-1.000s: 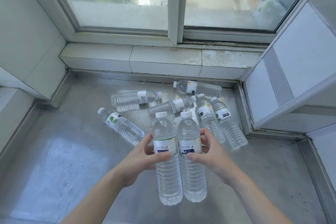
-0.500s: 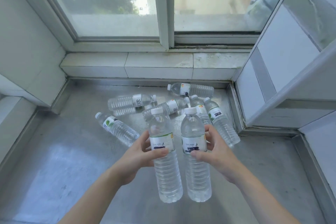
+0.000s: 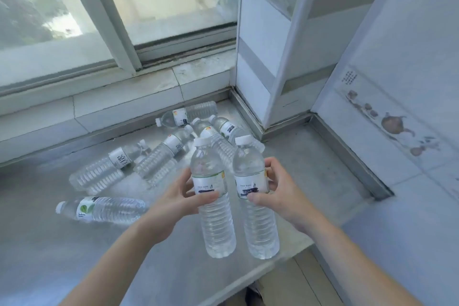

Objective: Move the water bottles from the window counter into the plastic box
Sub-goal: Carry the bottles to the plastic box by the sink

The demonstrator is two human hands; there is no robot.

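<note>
Bottles first: we hold two upright, caps up, lifted over the near part of the counter (image 3: 44,251). Our left hand (image 3: 173,202) wraps the left bottle (image 3: 213,196) at its label, thumb across the front. Our right hand (image 3: 278,197) wraps the right bottle (image 3: 253,194) the same way. The two stand side by side, just apart, long axes near vertical, bases toward 6 o'clock.

Still on the counter, all lying flat:
- one bottle with a green-leaf label (image 3: 101,208) at 9 o'clock from the hands, cap pointing to 9, closest to the left hand;
- a pair at 10 to 11 o'clock, long axes slanting toward 1 o'clock (image 3: 104,169), (image 3: 161,154);
- a cluster at 12 o'clock near the corner (image 3: 188,113), partly hidden behind the two held bottles; we count about three but cannot be sure.

Box: not in view. Floor shows past the counter edge at 5 o'clock, so we judge the box lies off-frame, down or to one side; which way we cannot tell.

Our judgement: the step in hand is the carry. Both hands are full, so nothing more can be picked up until these two are set down. The task is early, with roughly six left.
</note>
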